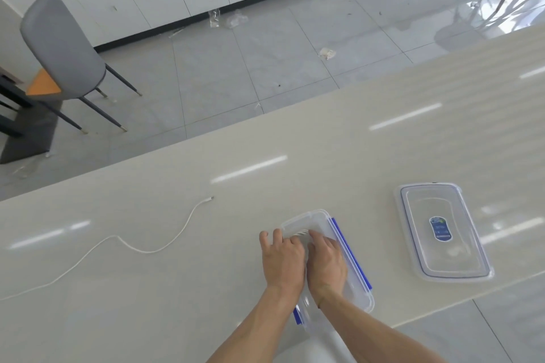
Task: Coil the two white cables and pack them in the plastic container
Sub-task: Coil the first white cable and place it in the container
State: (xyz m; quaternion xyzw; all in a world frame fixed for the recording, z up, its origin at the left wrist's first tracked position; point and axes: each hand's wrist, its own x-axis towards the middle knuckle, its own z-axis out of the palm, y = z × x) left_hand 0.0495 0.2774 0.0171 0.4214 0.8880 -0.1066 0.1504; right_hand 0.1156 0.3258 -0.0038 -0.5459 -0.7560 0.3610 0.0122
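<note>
Both hands, left hand (pixel 281 259) and right hand (pixel 326 262), pressing a coil, apparently first cable (pixel 299 234), into container (pixel 351 268). Second cable (pixel 141 247) left of container, uncoiled; coil next. Lid (pixel 442 233) right.

Both bare forearms enter from the bottom edge of the frame, right of centre, and run up and slightly leftward, converging toward the lower middle of the picture. The left hand (pixel 281 259) lies palm down, back of the hand facing the camera, fingers spread a little and curled downward at the tips. The right hand (pixel 326 262) sits just beside it, touching it along the inner edge, palm down too, fingers bent forward and pressed together.
</note>
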